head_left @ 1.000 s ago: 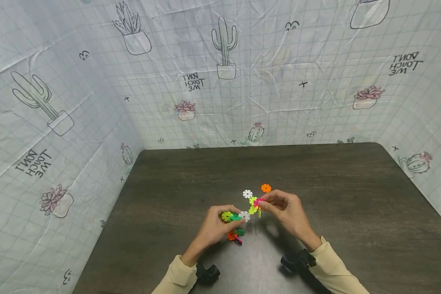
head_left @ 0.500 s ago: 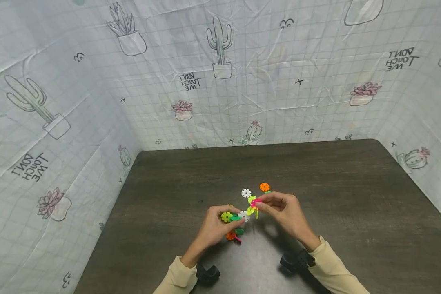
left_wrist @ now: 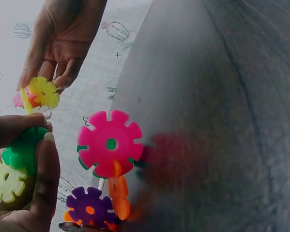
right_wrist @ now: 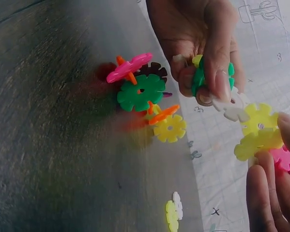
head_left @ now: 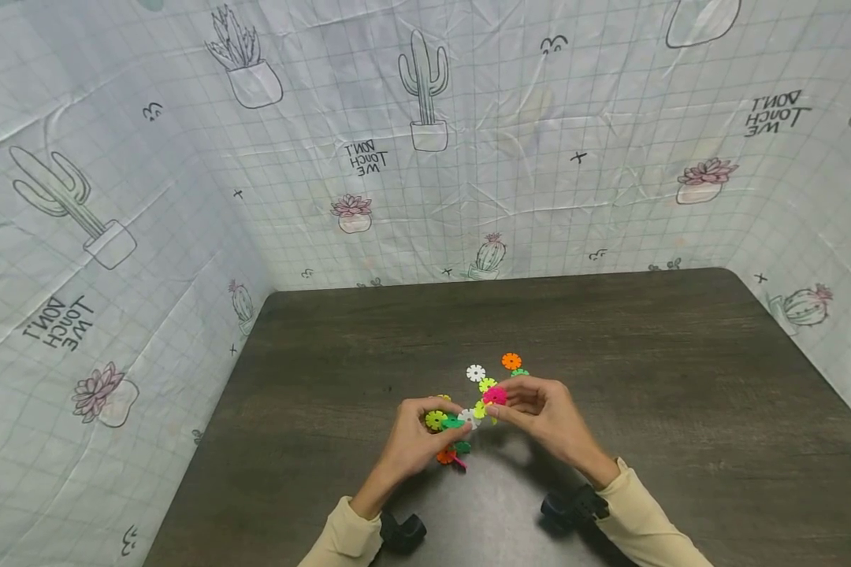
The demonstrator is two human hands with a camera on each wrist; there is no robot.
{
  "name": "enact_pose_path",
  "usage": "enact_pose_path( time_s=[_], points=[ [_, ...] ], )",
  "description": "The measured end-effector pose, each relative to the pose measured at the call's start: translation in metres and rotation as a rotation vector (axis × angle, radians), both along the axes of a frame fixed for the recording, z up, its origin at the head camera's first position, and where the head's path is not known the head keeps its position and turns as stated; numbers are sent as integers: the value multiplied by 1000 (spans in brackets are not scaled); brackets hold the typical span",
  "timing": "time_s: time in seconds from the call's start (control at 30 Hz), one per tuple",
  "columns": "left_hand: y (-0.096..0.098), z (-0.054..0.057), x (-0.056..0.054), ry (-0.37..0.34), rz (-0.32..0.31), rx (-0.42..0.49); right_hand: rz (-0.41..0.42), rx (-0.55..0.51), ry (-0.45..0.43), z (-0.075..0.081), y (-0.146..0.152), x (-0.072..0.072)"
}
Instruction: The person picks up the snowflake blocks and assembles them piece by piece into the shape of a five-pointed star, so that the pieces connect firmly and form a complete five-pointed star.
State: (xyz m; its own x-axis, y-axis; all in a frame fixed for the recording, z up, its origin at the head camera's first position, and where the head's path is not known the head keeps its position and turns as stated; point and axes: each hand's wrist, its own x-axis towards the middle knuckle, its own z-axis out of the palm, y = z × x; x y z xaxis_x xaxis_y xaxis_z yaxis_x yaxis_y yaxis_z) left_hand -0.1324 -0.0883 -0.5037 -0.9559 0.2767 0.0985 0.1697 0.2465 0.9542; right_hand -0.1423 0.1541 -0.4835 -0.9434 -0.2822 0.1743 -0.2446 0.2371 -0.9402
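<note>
My left hand (head_left: 414, 437) pinches a joined cluster of notched plastic interlocking discs: a green disc (head_left: 452, 422), a yellow-green disc (head_left: 436, 420) and a white disc (head_left: 470, 419) pointing right. Between the thumb and fingers of my right hand (head_left: 556, 413) are a pink disc (head_left: 495, 396) and linked yellow discs (right_wrist: 258, 121). In the right wrist view, the yellow discs meet the edge of the white disc (right_wrist: 229, 106). The right fingertips partly cover the pink disc.
Below the left hand lies another cluster with a green disc (right_wrist: 135, 94), a purple disc (left_wrist: 89, 205) and orange discs. Farther back on the dark table (head_left: 340, 339) are a white disc (head_left: 476, 372) and an orange disc (head_left: 511, 361). A patterned cloth (head_left: 291, 118) hangs behind.
My right hand has shifted slightly left, bringing its yellow discs against the white one. The pink disc has turned to show its face. My left hand stays nearly still.
</note>
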Motion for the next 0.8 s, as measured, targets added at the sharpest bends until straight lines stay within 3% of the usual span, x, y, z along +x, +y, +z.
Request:
enact_pose_path(
  time_s=[0.8],
  points=[
    [3, 0, 4, 17, 9, 13, 26, 26, -11, -3, 2, 1]
  ],
)
